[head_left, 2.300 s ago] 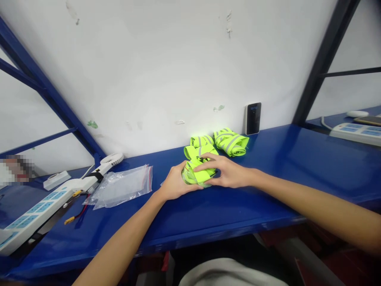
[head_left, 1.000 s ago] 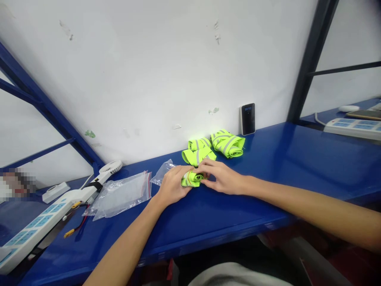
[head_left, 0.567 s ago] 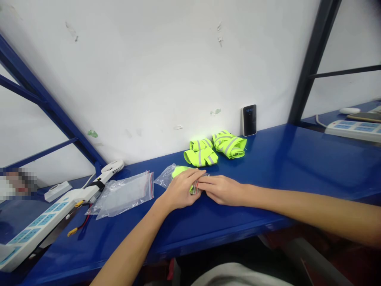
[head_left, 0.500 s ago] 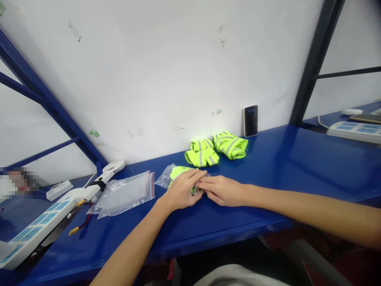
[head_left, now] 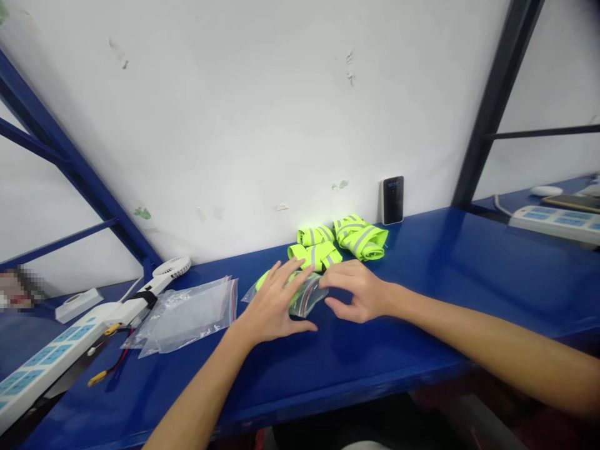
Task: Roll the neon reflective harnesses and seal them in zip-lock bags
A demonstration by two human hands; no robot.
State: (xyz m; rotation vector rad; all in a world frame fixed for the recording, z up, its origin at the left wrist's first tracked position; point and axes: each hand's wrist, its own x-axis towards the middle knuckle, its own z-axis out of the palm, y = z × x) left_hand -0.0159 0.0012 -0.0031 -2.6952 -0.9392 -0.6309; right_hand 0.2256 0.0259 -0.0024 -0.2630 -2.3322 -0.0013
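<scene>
A clear zip bag (head_left: 310,295) with a red-striped edge lies on the blue tabletop, with a bright yellow-green item (head_left: 261,280) inside, mostly covered by my hand. My left hand (head_left: 274,303) rests over the bag, fingers spread and thumb stretched out. At the bag's right edge, my right hand (head_left: 354,290) curves its fingers, thumb and forefinger apart; the fingertips are at or against the plastic. Just behind are rolled yellow-green reflective bands (head_left: 316,255) with grey stripes and a larger folded bundle (head_left: 360,237) of the same material.
Flat clear zip bags (head_left: 190,319) lie to the left, beside a white handheld fan (head_left: 172,267), a power strip (head_left: 51,350) and yellow-tipped wires (head_left: 97,378). A black-faced device (head_left: 392,200) leans on the wall. Another power strip (head_left: 557,222) sits far right.
My hands have moved apart from the pressed-together position at the bag's edge. The left fingers have spread, and the right thumb and forefinger have separated. The view has shifted slightly.
</scene>
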